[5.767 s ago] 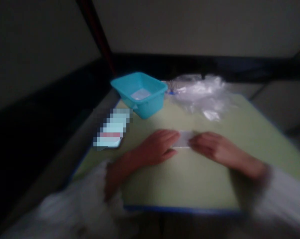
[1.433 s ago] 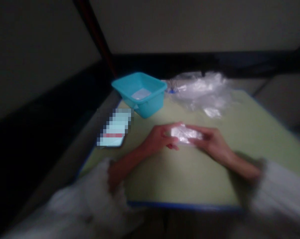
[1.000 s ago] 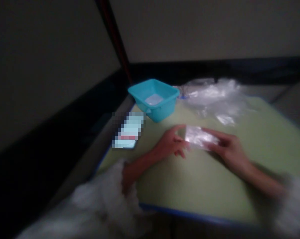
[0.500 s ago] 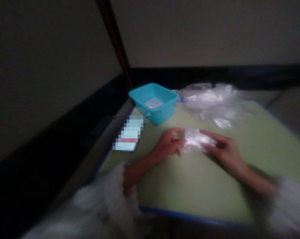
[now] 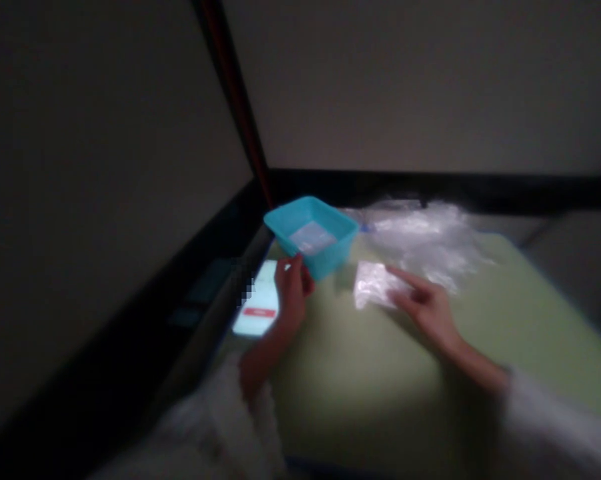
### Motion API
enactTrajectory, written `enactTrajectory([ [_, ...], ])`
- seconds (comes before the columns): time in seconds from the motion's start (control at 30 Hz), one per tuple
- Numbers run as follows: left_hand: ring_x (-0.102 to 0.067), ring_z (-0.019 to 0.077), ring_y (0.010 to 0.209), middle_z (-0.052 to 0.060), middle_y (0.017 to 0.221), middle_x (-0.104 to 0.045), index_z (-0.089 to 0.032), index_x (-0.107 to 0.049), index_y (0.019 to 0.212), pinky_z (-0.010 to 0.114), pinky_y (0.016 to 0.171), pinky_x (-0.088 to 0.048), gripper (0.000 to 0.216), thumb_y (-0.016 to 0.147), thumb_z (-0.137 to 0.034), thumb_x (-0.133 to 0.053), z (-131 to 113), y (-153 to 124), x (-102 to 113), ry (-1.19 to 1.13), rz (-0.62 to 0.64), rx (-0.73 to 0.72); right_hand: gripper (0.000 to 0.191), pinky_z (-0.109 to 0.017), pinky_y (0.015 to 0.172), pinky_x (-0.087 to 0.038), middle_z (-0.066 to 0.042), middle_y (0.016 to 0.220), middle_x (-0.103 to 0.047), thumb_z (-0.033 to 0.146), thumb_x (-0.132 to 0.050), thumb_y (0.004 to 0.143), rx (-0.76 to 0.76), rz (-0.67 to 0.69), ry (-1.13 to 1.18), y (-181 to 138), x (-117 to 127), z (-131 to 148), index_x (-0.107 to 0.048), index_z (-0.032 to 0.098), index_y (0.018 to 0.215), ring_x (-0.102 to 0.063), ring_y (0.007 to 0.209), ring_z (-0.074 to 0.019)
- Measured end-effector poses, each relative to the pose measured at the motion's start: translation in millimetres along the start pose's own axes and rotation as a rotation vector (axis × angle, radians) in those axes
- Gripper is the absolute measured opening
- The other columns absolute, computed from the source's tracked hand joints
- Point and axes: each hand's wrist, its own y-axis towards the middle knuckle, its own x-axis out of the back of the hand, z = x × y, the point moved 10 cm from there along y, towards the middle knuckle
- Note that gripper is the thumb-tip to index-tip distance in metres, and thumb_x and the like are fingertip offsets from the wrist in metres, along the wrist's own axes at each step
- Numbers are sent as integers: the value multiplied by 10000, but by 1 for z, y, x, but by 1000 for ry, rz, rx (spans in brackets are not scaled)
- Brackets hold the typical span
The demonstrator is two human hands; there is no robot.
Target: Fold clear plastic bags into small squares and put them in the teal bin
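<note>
My right hand point(image 5: 428, 310) pinches a small folded piece of clear plastic point(image 5: 371, 283), which looks like a folded plastic bag, between thumb and fingers just over the table. The plastic's left end is free. Farther left, my left hand point(image 5: 293, 293) has its fingers closed at the near corner of a turquoise plastic basket point(image 5: 333, 260), seemingly gripping its rim. Inside the basket lies a flat, pale plastic packet point(image 5: 311, 237). The picture is dim and somewhat blurred, so fine detail of the fingertips is lost.
A phone with a lit screen point(image 5: 255, 323) lies left of the basket, partly behind my left hand. A loose heap of clear plastic bags point(image 5: 420, 233) spreads over the table's back. The yellow-green table point(image 5: 360, 387) has a blue edge. Walls stand behind and left.
My left hand has let go of the folded plastic and moved left to the basket's near corner. My right hand keeps the plastic. The view has tilted up a little.
</note>
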Motion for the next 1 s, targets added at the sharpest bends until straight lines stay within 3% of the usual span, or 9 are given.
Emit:
enactTrajectory([
  [0.1,-420,36,396,-100,530,-426,-193,-405,703,144,371,-304,344,675,-439,-644,-3,11,-2,-17,15,38,350,-300,531,-486,-41,834,-719,303,-683,699,97,7,16,23,2,29,-716,237,1041,-631,714,-219],
  [0.17,-419,34,394,-102,520,-422,-189,-408,683,141,366,-294,366,628,-422,-685,-2,16,-5,-14,45,58,332,-329,624,-518,-42,960,-720,291,-701,685,140,13,11,39,1,44,-724,246,1013,-643,871,-255],
  [0.33,-454,37,408,-94,520,-453,-180,-440,673,143,379,-324,345,579,-368,-714,0,24,-8,-9,100,76,343,-388,783,-518,-29,1056,-706,276,-733,653,193,4,25,69,1,63,-728,246,995,-615,1011,-282],
  [0.47,-474,46,401,-89,520,-483,-178,-478,705,148,381,-360,301,581,-341,-699,1,20,-11,10,138,78,344,-369,788,-520,-24,1077,-700,261,-742,657,205,-27,77,80,14,67,-723,255,1001,-622,1001,-262],
  [0.7,-446,63,332,-76,484,-507,-167,-531,729,162,303,-321,266,574,-309,-693,-2,-5,-25,99,309,113,270,-345,732,-525,-29,984,-719,248,-749,656,233,-16,89,79,35,78,-740,268,925,-653,867,-228],
  [0.83,-431,58,331,-83,482,-480,-173,-523,735,158,307,-313,260,583,-306,-687,0,-18,-31,122,419,142,237,-346,719,-517,-30,928,-722,272,-728,655,337,85,-46,72,27,94,-751,247,890,-648,826,-225],
  [1.0,-477,69,379,-60,560,-532,-169,-531,770,168,342,-356,283,592,-313,-698,2,-24,-31,169,468,162,275,-339,698,-511,-43,933,-712,277,-658,709,439,242,-120,65,10,104,-734,213,966,-637,797,-215],
])
